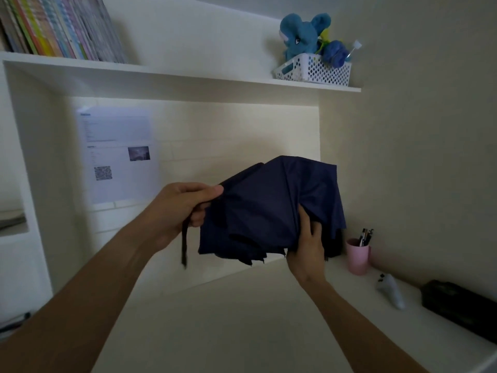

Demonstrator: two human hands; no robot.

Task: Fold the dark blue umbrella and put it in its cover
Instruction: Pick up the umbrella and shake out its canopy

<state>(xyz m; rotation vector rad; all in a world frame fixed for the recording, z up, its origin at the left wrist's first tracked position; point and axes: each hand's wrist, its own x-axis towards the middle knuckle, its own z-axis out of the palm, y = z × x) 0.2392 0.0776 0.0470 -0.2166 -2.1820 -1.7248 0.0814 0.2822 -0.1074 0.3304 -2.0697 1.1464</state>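
Note:
The dark blue umbrella (271,208) is collapsed, its canopy loose and bunched, and I hold it in the air above the white desk (228,319). My left hand (183,208) grips its left end, with a dark strap (184,243) hanging down below the fingers. My right hand (309,243) clutches the loose fabric at the lower right. A long dark pouch (460,305) lies at the desk's right edge; I cannot tell whether it is the cover.
A pink cup (359,255) with pens stands at the back right of the desk, a small white device (391,290) beside it. A shelf above holds books (59,28) and a white basket (314,70) with a blue plush toy. A printed sheet (118,154) hangs on the wall.

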